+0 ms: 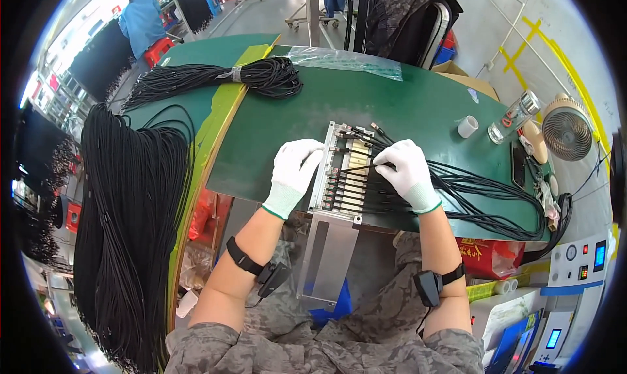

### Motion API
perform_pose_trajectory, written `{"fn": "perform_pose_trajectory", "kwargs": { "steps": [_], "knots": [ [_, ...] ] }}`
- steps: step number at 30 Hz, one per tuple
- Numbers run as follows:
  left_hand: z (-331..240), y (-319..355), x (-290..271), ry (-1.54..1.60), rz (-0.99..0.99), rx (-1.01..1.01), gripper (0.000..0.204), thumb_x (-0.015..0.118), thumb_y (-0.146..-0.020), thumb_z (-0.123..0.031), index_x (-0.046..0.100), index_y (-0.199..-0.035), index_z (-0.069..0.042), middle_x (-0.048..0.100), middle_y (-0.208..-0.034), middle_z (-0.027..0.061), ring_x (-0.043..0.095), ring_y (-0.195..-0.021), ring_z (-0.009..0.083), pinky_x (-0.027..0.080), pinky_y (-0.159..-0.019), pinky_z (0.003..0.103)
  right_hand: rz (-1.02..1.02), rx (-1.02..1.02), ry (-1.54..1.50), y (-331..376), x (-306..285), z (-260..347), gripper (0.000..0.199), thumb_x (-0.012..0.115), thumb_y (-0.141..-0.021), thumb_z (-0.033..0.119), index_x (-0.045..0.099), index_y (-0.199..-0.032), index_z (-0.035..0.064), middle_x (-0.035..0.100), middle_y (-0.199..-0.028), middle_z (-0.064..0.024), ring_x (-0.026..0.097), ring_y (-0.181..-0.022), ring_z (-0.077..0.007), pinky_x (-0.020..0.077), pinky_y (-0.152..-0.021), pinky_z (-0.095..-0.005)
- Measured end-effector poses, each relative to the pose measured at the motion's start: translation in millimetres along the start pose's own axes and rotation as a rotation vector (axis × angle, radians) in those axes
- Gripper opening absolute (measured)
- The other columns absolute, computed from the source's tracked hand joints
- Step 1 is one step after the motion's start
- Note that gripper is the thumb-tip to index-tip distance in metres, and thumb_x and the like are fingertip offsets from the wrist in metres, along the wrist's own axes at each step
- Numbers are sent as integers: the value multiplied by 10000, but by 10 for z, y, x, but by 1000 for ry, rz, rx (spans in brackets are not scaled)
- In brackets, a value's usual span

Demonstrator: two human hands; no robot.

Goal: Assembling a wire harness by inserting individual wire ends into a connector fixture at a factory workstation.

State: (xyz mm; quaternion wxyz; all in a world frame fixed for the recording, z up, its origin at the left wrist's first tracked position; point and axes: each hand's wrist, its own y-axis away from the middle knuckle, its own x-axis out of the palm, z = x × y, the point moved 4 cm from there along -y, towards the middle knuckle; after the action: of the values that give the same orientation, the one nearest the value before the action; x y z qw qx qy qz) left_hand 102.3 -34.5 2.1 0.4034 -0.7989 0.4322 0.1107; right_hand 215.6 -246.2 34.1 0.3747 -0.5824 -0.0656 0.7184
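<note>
A metal fixture (317, 196) with a row of pale slots stands at the table's near edge, and several black cables with small connector ends lie side by side in it. My right hand (408, 175), in a white glove, is over the fixture's right side, thumb and forefinger pinched on a black cable (356, 168). At the left rim is my left hand (295, 168), also gloved, with its fingers curled together beside the fixture. Whatever those fingers hold, if anything, is hidden. From the fixture the loose cables (486, 190) run off to the right.
A tied black cable bundle (271, 77) lies on the green table (261, 132). More cables (130, 211) hang over the left side. At right stand a white roll (467, 126), a glass bottle (513, 118) and a fan (567, 129). A person (142, 25) sits far left.
</note>
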Motion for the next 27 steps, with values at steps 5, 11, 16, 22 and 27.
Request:
{"fn": "perform_pose_trajectory", "kwargs": {
  "steps": [5,11,16,22,27],
  "knots": [
    [66,29,44,-32,11,5,159,620,-914,-168,711,-1014,-84,694,-993,62,609,-920,250,447,-890,372,-43,50,42,11,5,16,98,740,-681,90,677,-750,118,631,-756,-53,580,-833,-286,469,-762,-402],
    [27,-8,38,-74,71,-23,177,595,-922,-131,709,-1033,-54,704,-988,84,599,-872,263,468,-838,362,-48,68,90,25,-4,-16,109,741,-677,86,679,-758,124,632,-757,-49,585,-844,-285,471,-757,-399],
    [29,2,46,-62,63,10,175,592,-921,-129,711,-1032,-63,705,-979,79,604,-888,255,460,-860,364,-39,32,65,21,-50,26,113,740,-677,85,681,-764,128,630,-759,-49,585,-846,-284,470,-754,-400],
    [-26,21,101,-48,52,52,172,579,-925,-125,707,-1023,-64,689,-1038,87,604,-988,255,445,-911,365,-45,31,74,28,-31,42,112,739,-682,86,680,-767,129,626,-759,-50,581,-839,-284,466,-751,-401],
    [-59,25,106,-24,51,27,177,568,-931,-126,702,-1029,-65,662,-1112,100,588,-1060,260,434,-951,366,-36,64,58,43,-35,55,103,738,-696,89,680,-774,123,622,-755,-49,578,-833,-286,463,-752,-400]
  ]
}}
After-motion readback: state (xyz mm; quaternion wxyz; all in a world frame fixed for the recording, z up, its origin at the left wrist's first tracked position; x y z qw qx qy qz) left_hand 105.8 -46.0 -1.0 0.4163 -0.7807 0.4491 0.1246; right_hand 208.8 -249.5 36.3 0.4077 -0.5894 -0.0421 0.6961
